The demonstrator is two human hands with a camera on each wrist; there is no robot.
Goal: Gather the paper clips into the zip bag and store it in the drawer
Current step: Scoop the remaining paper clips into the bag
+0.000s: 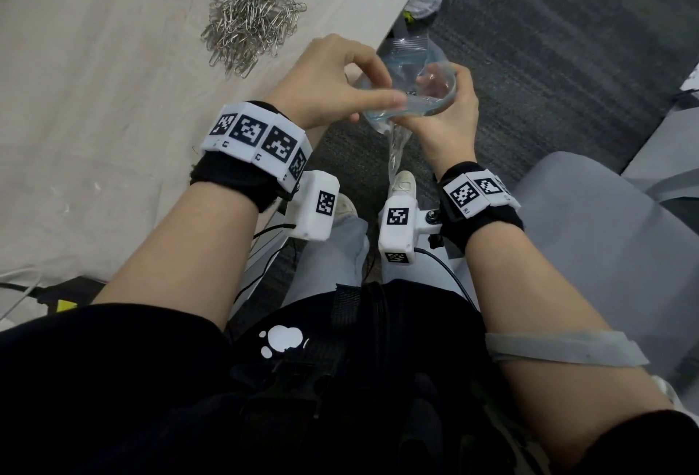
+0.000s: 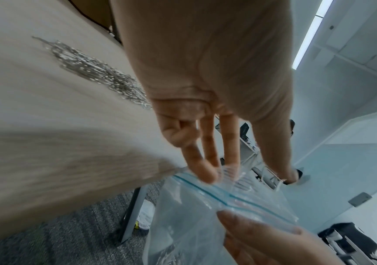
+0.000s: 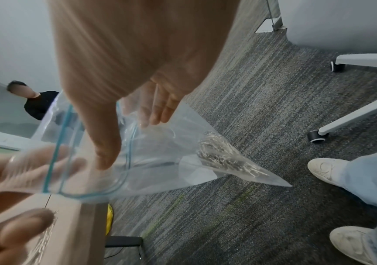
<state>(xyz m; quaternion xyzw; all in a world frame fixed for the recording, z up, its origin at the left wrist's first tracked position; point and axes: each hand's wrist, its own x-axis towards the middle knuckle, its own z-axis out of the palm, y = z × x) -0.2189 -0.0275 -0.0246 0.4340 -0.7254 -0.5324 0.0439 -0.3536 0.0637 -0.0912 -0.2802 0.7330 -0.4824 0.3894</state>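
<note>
Nearest the camera, the person's 2 forearms reach forward, each wrist wrapped in a band of black-and-white markers. The right hand grasps the zip bag at its mouth, thumb inside the rim and fingers outside, holding it open in the air just off the table edge, above the grey carpet. The left hand pinches the opposite side of the rim, with fingertips on the blue seal strip. The bag hangs down, and a small clump of clips lies in its bottom corner. Farther off, a heap of paper clips rests on the table, well apart from both hands.
</note>
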